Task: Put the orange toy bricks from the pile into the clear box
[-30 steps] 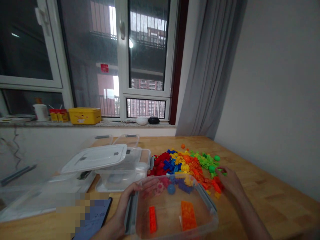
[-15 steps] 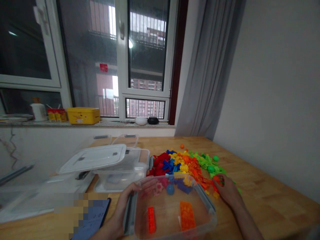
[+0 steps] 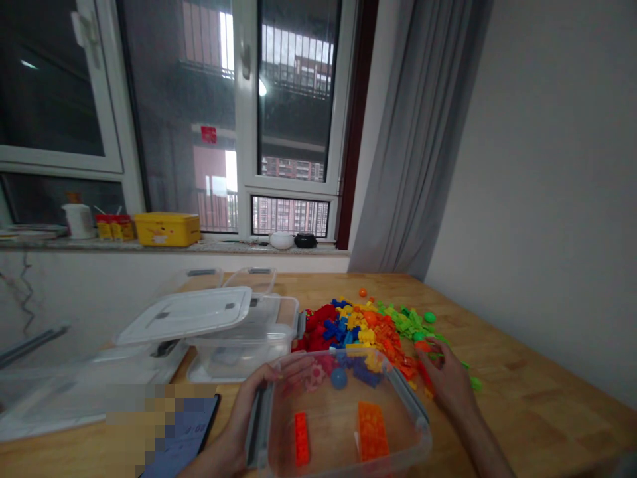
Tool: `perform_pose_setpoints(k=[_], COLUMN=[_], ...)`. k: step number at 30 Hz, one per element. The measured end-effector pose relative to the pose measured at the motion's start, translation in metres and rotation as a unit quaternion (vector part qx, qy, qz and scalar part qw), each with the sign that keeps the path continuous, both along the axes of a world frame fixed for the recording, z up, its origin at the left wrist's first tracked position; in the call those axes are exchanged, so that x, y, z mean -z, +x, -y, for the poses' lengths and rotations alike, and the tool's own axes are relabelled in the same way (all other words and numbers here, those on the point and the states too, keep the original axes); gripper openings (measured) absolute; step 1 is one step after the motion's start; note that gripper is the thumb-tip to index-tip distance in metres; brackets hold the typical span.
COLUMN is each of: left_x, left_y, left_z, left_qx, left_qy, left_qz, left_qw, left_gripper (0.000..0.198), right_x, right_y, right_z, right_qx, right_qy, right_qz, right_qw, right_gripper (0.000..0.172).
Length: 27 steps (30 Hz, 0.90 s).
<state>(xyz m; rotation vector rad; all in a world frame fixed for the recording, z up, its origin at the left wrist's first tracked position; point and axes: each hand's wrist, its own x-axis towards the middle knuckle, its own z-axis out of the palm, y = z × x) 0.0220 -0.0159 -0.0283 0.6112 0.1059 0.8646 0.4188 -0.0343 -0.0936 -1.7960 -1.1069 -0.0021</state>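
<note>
- Left hand (image 3: 253,398) closed on left rim of clear bin (image 3: 405,398): fingers hooked inside wall, thumb outside, forearm angled in from lower left.
- Bin set on tabletop (image 3: 522,398), against near edge of brick pile (image 3: 368,328); orange bricks (image 3: 372,431) laid inside.
- Right hand (image 3: 448,382) stretched forward, palm down, fingers curled onto pile's right edge; hold on any brick cannot be told.

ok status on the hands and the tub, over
Left hand grips rim of clear plastic tub. Right hand on multicoloured plastic brick pile, grip unclear. Two orange plastic bricks inside tub.
</note>
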Motion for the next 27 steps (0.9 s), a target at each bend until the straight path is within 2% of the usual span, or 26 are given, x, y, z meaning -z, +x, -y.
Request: perform_pose_setpoints(k=[2, 4, 8, 11, 14, 17, 22, 24, 27], left_x=[0.000, 0.001, 0.005, 0.005, 0.003, 0.002, 0.002, 0.001, 0.001], left_y=[0.000, -0.001, -0.001, -0.001, -0.002, -0.002, -0.003, -0.003, -0.002], left_z=[0.000, -0.001, -0.002, -0.003, -0.004, -0.003, -0.002, -0.001, -0.001], left_qx=[-0.003, -0.007, -0.017, -0.010, -0.006, -0.015, -0.006, -0.006, -0.013], left_qy=[0.006, 0.008, 0.000, 0.002, 0.008, 0.006, 0.013, 0.015, 0.010], left_qz=[-0.006, -0.012, -0.013, -0.008, -0.006, -0.013, -0.018, -0.019, -0.018], left_qw=[1.000, 1.000, 1.000, 1.000, 1.000, 1.000, 1.000, 1.000, 1.000], left_gripper=[0.051, 0.052, 0.053, 0.053, 0.052, 0.051, 0.052, 0.052, 0.051], right_x=[-0.017, -0.033, -0.052, -0.047, -0.035, -0.028, -0.028, -0.027, -0.025], right_y=[-0.028, -0.059, -0.109, -0.123, -0.124, -0.124, -0.134, -0.135, -0.133], right_z=[0.010, 0.024, 0.050, 0.059, 0.059, 0.059, 0.065, 0.068, 0.070], right_qx=[-0.018, -0.066, -0.155, -0.187, -0.231, -0.248, -0.282, -0.277, -0.248], right_qy=[0.046, 0.087, 0.110, 0.109, 0.104, 0.113, 0.086, 0.079, 0.082], right_qz=[-0.061, -0.133, -0.278, -0.332, -0.355, -0.385, -0.468, -0.464, -0.412], right_qw=[0.997, 0.985, 0.942, 0.918, 0.900, 0.882, 0.833, 0.838, 0.873], right_gripper=[0.060, 0.058, 0.056, 0.052, 0.047, 0.042, 0.049, 0.051, 0.050])
